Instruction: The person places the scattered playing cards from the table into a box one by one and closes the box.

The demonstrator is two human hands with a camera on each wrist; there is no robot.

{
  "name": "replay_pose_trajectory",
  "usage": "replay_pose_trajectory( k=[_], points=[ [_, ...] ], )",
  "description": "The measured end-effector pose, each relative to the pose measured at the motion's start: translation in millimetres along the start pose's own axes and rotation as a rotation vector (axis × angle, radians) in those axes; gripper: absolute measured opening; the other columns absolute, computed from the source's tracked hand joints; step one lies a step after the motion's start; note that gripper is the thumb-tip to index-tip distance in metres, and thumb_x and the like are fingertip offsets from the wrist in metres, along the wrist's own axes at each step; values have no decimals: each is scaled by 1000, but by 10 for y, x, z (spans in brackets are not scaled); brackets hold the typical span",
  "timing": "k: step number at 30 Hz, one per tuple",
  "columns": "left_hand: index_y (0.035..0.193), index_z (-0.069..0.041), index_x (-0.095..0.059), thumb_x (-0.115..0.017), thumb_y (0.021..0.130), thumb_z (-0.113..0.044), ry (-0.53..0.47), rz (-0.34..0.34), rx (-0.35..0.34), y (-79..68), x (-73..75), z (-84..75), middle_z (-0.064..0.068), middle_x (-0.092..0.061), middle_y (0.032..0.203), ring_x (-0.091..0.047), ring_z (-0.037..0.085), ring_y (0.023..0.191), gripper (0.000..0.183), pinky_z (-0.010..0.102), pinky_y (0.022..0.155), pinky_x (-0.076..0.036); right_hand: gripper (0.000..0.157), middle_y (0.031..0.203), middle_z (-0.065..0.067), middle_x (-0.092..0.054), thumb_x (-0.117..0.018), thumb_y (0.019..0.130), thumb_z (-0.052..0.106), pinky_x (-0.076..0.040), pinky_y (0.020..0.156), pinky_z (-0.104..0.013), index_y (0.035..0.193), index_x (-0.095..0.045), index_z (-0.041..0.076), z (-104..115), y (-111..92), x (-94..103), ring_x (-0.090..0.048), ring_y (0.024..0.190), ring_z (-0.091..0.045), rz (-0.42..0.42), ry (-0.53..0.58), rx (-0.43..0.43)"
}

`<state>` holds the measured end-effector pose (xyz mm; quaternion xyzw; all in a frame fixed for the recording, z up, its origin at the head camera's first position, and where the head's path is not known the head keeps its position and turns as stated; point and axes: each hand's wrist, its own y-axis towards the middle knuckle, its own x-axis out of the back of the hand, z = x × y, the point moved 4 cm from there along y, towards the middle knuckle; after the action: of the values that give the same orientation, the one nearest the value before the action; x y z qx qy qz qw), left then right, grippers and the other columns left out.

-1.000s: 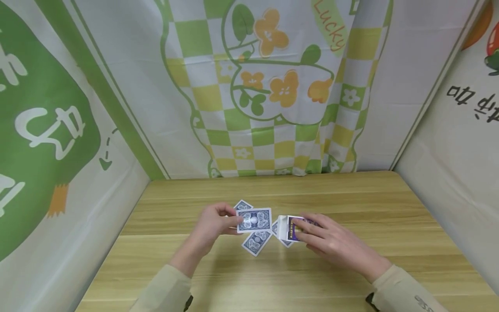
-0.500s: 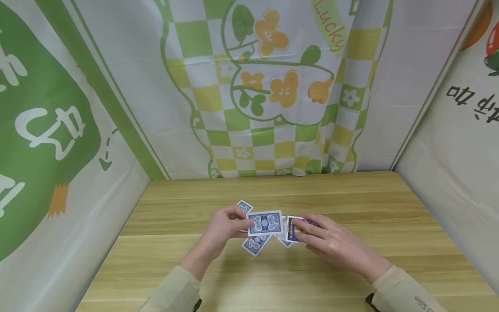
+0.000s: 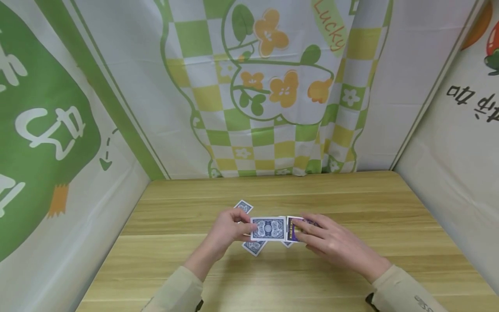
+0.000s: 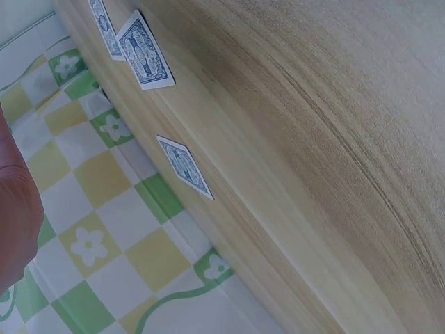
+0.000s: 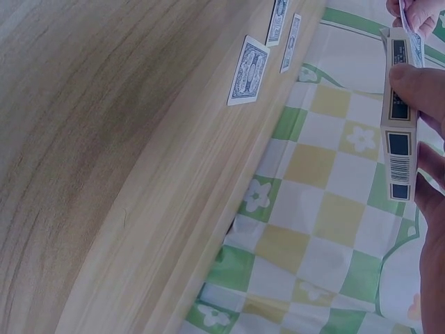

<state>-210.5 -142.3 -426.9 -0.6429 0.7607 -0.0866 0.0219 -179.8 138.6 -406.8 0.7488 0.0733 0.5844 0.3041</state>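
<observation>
My left hand (image 3: 228, 227) pinches a blue-backed playing card (image 3: 269, 229) by its left end, back side up. Whether more cards lie beneath it, I cannot tell. Its right end meets the open end of a purple and yellow card box (image 3: 294, 229), gripped above the table by my right hand (image 3: 331, 238). In the right wrist view, a thumb presses the dark-labelled narrow side of the box (image 5: 398, 104), and the card stands at its mouth. Three more playing cards lie face down below: one at the back (image 3: 244, 206), one in front (image 3: 254, 248), one mostly hidden under the box (image 3: 287, 244).
The wooden table (image 3: 175, 208) runs back to a green and yellow checkered cloth (image 3: 269, 143). Printed fabric walls stand to the left (image 3: 117, 186) and right (image 3: 440, 173). The left wrist view shows the loose cards (image 4: 146, 52) lying apart from the hand.
My left hand has moved right and slightly nearer with the card, bringing it from apart to the mouth of the box. The right hand and box have stayed still.
</observation>
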Motion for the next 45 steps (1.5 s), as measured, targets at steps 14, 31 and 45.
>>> replay_pose_trajectory(
  k=[14, 31, 45],
  points=[
    [92, 5, -63, -77, 84, 3, 54, -6, 23, -13, -46, -33, 11, -68, 85, -70, 19, 69, 16, 37, 66, -66, 53, 147, -3, -59, -86, 79, 13, -57, 103, -41, 130, -70, 16, 9, -10, -32, -58, 130, -32, 61, 10, -23],
    [97, 7, -64, -79, 84, 1, 82, -18, -1, -5, -189, -24, 14, -67, 89, -71, 20, 66, 20, 38, 66, -66, 45, 146, -5, -60, -80, 86, 14, -58, 99, -44, 131, -70, 15, 33, 22, -16, -58, 130, -33, 5, 47, 22],
    [94, 0, -65, -83, 80, -3, 264, -86, -174, -42, -345, -121, 5, -67, 78, -62, 13, 60, 24, 41, 59, -64, 52, 146, -4, -60, -85, 79, 12, -58, 99, -42, 129, -70, 16, 42, 50, -16, -58, 129, -32, 5, 46, 3]
  ],
)
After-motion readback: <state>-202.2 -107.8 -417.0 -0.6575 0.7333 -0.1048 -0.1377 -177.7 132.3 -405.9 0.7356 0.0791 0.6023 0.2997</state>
